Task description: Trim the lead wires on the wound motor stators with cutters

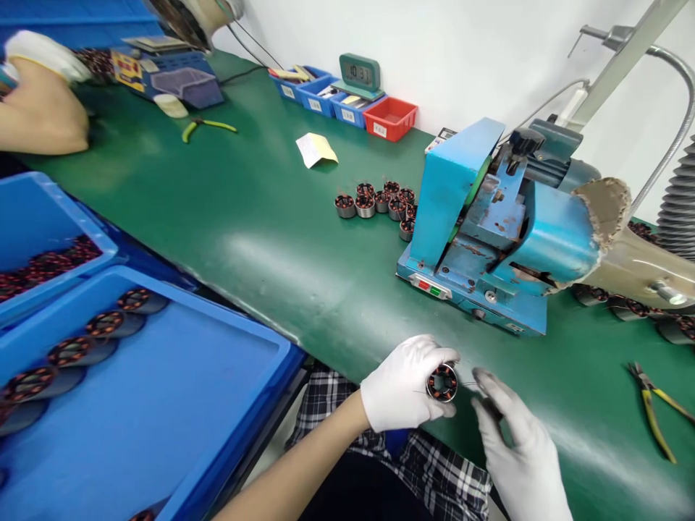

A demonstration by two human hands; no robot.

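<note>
Left hand (402,387): gloved in white, my fingers wrapped round a wound motor stator (433,385), its ring face turned up towards me over the near edge of the desk.
Right hand (521,434): also gloved, thumb and fingers curved just beside the stator's thin wire ends; blur keeps me from telling whether I grip one.
Desk (260,195): a long green top, smooth and glossy, with pale streaks of light along my side.
Wall (489,51): plain white, rising behind the desk.
Digital clock (359,72): green, reading 10:37, near the wall above the labelled blue bins (350,113), with a red bin (392,119) at their right end.
Folded paper (316,150): lying in front of the bins.
Stator cluster (365,207): standing beside the blue machine (453,195), which has a red and a green button at its base.
Pliers (648,405): on the desk to my right, yellow-handled; green-handled pliers (211,125) lie at the far left.
Blue tray (184,383): at my left, with more stators in a row along its left part.
Blue crate (46,199): beyond the tray, holding small dark-red parts.
Co-worker's arm (46,119): resting at the far left, white-gloved.
</note>
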